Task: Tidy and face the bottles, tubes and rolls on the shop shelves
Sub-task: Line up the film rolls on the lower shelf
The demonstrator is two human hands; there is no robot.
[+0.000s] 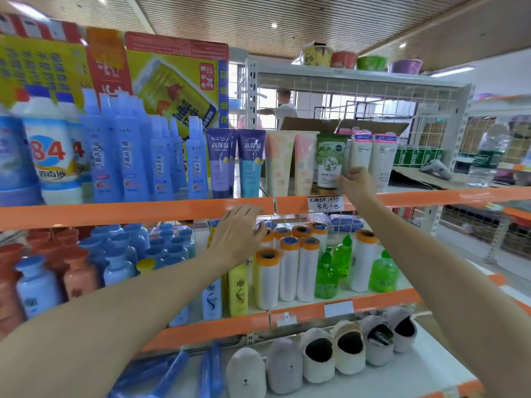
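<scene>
On the upper shelf (143, 211) stand blue bottles (126, 165), purple and teal tubes (250, 165), pale tubes (280, 165), a green tube (329, 159) and white tubes (382, 156). My right hand (356, 182) reaches up with curled fingers touching the lower right edge of the green tube. On the middle shelf, white rolls with orange ends (288, 271) stand in a cluster. My left hand (238, 234) reaches under the upper shelf edge, fingertips at the back rolls beside a blue item (268, 224); what the fingers grip is hidden.
Green bottles (327, 274), a yellow bottle (238, 291) and blue and peach bottles (86, 268) fill the middle shelf. Slippers (319, 357) line the bottom shelf. A handwritten price tag (326, 203) hangs on the orange strip. A person (284, 107) stands behind the rack.
</scene>
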